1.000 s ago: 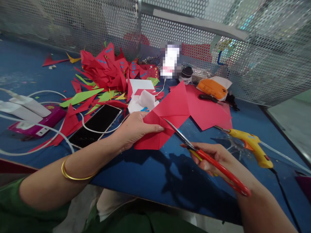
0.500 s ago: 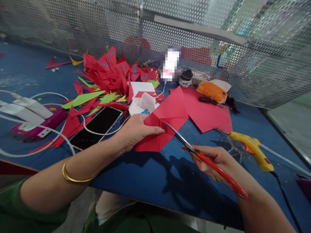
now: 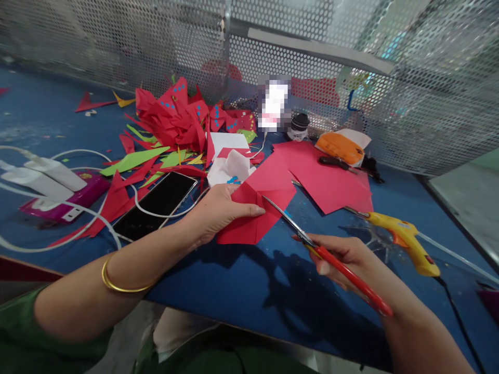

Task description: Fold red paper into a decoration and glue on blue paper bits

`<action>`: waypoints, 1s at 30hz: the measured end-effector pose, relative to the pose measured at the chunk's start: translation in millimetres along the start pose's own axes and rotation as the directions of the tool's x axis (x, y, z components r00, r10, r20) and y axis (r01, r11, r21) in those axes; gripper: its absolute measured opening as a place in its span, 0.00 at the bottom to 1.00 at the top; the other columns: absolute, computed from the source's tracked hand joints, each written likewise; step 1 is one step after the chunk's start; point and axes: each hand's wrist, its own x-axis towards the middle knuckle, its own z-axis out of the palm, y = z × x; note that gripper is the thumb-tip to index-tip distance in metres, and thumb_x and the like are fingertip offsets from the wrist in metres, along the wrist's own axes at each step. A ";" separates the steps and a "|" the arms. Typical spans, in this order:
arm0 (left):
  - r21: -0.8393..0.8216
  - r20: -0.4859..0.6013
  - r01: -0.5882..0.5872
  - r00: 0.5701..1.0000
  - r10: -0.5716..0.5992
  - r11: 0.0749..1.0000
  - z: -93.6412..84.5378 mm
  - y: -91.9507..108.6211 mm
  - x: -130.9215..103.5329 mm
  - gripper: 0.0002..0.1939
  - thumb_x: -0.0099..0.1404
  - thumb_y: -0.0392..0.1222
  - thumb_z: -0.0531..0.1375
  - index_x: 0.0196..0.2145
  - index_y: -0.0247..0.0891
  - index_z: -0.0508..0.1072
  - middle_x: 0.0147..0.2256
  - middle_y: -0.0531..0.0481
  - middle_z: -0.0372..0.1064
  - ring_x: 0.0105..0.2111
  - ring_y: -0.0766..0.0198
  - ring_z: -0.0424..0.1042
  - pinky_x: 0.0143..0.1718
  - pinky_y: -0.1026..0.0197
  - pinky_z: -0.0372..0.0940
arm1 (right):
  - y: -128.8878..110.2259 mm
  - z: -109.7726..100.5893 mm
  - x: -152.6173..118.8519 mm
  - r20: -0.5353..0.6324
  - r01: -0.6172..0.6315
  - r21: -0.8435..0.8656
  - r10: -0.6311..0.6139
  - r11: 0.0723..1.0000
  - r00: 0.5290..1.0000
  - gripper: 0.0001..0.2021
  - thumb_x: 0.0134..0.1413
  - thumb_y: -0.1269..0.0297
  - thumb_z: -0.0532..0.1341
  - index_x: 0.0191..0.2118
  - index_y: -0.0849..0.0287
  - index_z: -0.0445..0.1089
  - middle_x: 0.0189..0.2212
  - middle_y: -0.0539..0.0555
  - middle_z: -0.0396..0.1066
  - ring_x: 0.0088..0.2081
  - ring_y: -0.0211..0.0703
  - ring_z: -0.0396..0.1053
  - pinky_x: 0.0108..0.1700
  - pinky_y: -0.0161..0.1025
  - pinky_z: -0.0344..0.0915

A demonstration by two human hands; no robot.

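A folded sheet of red paper [image 3: 249, 223] is pinched at its left side by my left hand [image 3: 222, 210], with the thumb lying across its front. My right hand [image 3: 343, 257] grips a pair of red-handled scissors [image 3: 335, 265]. One blade lies over the paper's face, its tip close to my left thumb. Part of the other blade pokes out beyond the paper's upper right edge, so the paper sits between the blades. More red sheets [image 3: 331, 182] lie flat just behind.
A yellow glue gun [image 3: 405, 236] lies at the right. Behind the sheets are an orange packet [image 3: 341, 148] and a black-capped jar [image 3: 299, 127]. A dark phone [image 3: 156, 205], white cables and a purple power strip [image 3: 66, 195] lie left. Red and green scraps [image 3: 171, 119] pile up behind.
The scissor handles have closed somewhat. The red paper's upper right corner has shifted down and left, and a blade tip now shows beyond its edge. My left hand has barely moved.
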 end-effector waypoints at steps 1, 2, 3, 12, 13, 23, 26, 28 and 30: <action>0.002 -0.001 0.003 1.000 -0.003 1.000 0.0 0.1 0.1 0.15 0.46 0.37 0.75 0.34 0.35 0.80 0.32 0.46 0.81 0.28 0.61 0.79 0.32 0.61 0.74 | -0.1 -0.2 -0.1 -0.005 0.003 -0.009 -0.003 1.000 1.000 0.29 0.50 0.42 0.67 0.52 0.55 0.75 0.21 0.43 0.54 0.21 0.31 0.44 0.20 0.32 0.44; 0.005 0.001 0.007 1.000 -0.007 1.000 -0.1 0.1 0.3 0.16 0.46 0.37 0.75 0.34 0.35 0.80 0.32 0.46 0.81 0.29 0.61 0.79 0.32 0.61 0.74 | -0.4 -0.4 -0.2 -0.011 0.006 -0.021 -0.006 1.000 1.000 0.29 0.50 0.42 0.67 0.53 0.55 0.75 0.21 0.43 0.54 0.21 0.31 0.44 0.20 0.32 0.44; 0.008 0.000 0.008 1.000 -0.008 1.000 -0.2 0.2 0.6 0.16 0.45 0.38 0.76 0.34 0.35 0.80 0.32 0.46 0.81 0.29 0.61 0.79 0.32 0.61 0.73 | -0.9 -0.7 -0.3 -0.019 0.008 -0.032 -0.008 0.999 1.000 0.29 0.50 0.43 0.67 0.54 0.54 0.75 0.21 0.44 0.55 0.21 0.31 0.44 0.20 0.32 0.44; 0.009 -0.036 -0.106 0.994 0.106 0.994 -4.6 0.0 5.6 0.12 0.50 0.45 0.74 0.32 0.38 0.81 0.34 0.47 0.80 0.32 0.61 0.78 0.36 0.62 0.71 | -7.9 -0.1 -0.3 -0.093 -0.024 -0.097 0.015 0.995 0.996 0.26 0.48 0.49 0.69 0.54 0.50 0.76 0.22 0.46 0.62 0.23 0.34 0.51 0.23 0.33 0.55; 0.013 -0.041 -0.106 0.994 0.106 0.994 -4.4 -0.1 5.7 0.12 0.50 0.44 0.74 0.31 0.38 0.81 0.33 0.48 0.80 0.31 0.62 0.77 0.36 0.61 0.70 | -8.2 0.3 0.0 -0.103 -0.025 -0.100 0.015 0.995 0.995 0.26 0.47 0.49 0.70 0.53 0.49 0.76 0.23 0.47 0.64 0.24 0.35 0.54 0.25 0.34 0.59; 0.029 -0.063 -0.110 0.992 0.111 0.994 -2.5 -1.0 5.8 0.15 0.47 0.45 0.75 0.33 0.37 0.82 0.34 0.47 0.80 0.30 0.63 0.76 0.35 0.62 0.70 | -4.0 0.1 -0.9 -0.121 -0.026 -0.099 0.014 0.995 0.993 0.26 0.46 0.54 0.71 0.54 0.46 0.76 0.25 0.46 0.69 0.25 0.36 0.60 0.30 0.36 0.64; 0.027 -0.063 -0.107 0.992 0.109 0.994 -2.6 -0.4 5.5 0.14 0.47 0.45 0.75 0.32 0.37 0.82 0.33 0.48 0.80 0.30 0.64 0.76 0.34 0.63 0.69 | -5.4 0.3 -1.0 -0.129 -0.047 -0.101 0.034 0.994 0.991 0.26 0.45 0.54 0.71 0.54 0.46 0.76 0.24 0.46 0.71 0.24 0.36 0.61 0.29 0.36 0.63; 0.022 -0.059 -0.106 0.992 0.108 0.994 -2.5 0.1 5.2 0.14 0.47 0.44 0.75 0.31 0.37 0.82 0.32 0.48 0.80 0.30 0.64 0.76 0.34 0.63 0.69 | -7.2 0.2 -1.1 -0.139 -0.047 -0.115 0.031 0.992 0.990 0.26 0.44 0.55 0.71 0.53 0.47 0.76 0.25 0.47 0.72 0.24 0.36 0.61 0.29 0.37 0.64; 0.020 -0.059 -0.106 0.993 0.107 0.994 -2.3 0.6 5.1 0.13 0.47 0.44 0.75 0.31 0.37 0.82 0.32 0.48 0.80 0.30 0.64 0.76 0.34 0.63 0.70 | -8.9 0.3 -1.1 -0.141 -0.040 -0.131 0.021 0.991 0.990 0.26 0.44 0.55 0.71 0.53 0.47 0.77 0.25 0.47 0.72 0.24 0.37 0.62 0.28 0.37 0.64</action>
